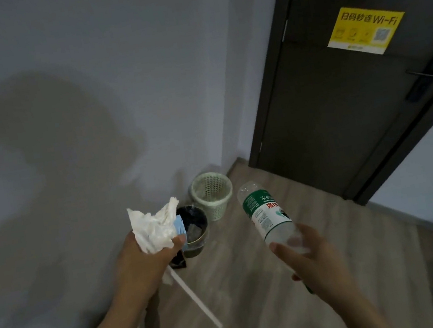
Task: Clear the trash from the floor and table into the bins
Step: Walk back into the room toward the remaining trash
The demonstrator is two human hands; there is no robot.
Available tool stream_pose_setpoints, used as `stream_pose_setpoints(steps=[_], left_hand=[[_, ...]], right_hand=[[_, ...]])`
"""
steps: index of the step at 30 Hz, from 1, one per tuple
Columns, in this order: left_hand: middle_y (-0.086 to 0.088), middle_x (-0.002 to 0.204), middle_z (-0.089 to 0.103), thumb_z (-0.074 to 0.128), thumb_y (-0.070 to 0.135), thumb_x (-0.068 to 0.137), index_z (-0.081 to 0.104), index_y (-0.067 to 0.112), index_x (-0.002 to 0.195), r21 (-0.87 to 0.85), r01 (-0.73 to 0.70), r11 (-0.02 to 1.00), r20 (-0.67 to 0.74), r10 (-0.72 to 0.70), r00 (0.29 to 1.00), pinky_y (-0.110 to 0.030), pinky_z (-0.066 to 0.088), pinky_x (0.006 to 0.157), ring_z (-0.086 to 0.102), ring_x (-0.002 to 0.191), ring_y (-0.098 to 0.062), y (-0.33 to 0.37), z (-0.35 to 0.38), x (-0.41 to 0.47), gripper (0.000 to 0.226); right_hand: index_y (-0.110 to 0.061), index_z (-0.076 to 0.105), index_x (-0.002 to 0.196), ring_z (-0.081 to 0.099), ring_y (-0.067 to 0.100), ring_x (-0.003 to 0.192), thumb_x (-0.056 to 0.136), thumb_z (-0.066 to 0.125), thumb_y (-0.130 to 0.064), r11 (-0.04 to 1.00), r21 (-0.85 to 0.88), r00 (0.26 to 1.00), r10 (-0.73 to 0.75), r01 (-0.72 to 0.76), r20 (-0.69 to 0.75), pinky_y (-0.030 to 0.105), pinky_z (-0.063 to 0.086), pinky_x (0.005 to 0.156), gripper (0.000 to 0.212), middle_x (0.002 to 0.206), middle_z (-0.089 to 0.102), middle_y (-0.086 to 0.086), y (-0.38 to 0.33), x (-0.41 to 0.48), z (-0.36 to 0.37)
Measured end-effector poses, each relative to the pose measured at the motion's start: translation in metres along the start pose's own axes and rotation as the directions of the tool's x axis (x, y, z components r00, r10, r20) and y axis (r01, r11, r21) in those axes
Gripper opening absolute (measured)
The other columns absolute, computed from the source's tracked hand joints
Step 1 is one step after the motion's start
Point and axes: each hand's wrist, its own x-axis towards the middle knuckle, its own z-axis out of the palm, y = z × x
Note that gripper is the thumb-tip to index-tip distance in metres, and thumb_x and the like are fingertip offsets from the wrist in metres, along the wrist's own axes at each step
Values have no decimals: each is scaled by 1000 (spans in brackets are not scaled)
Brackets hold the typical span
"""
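Left hand (150,253) clutches crumpled white tissue wad (153,226); right hand (308,257) grips clear green-labelled plastic bottle (266,212), both aimed at dark round bin (195,230) and pale-green mesh basket (212,194).

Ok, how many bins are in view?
2. A pale green mesh plastic basket stands in the corner beside the door; a dark round bin with black liner stands beside it, partly hidden by crumpled white tissue in the left hand.
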Motion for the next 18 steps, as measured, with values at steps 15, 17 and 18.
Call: stream_pose_setpoints(steps=[15,17,18], left_hand=[[9,93,67,89,38,61,59,23,107,103,76,992,-143,-61,988,-19,43,61,61,79,-2,31,139,195,57],[9,91,66,87,39,63,59,24,105,144,114,983,-164,-90,982,-22,43,62,62,80,-7,28,149,217,52],[8,90,66,86,40,63,59,25,103,157,130,979,-172,-103,980,-24,44,62,63,80,-10,26,153,227,51]], right_hand=[[-35,44,112,63,9,78,81,74,-38,998,15,984,-61,59,170,25,55,54,43,106,57,-8,-44,283,-30],[-34,46,111,64,10,78,80,74,-38,998,-9,978,-58,61,200,25,54,53,42,106,58,-8,-50,315,-29],[-33,47,111,64,11,79,80,74,-38,998,-20,974,-52,58,219,25,54,53,41,107,58,-7,-52,330,-27]])
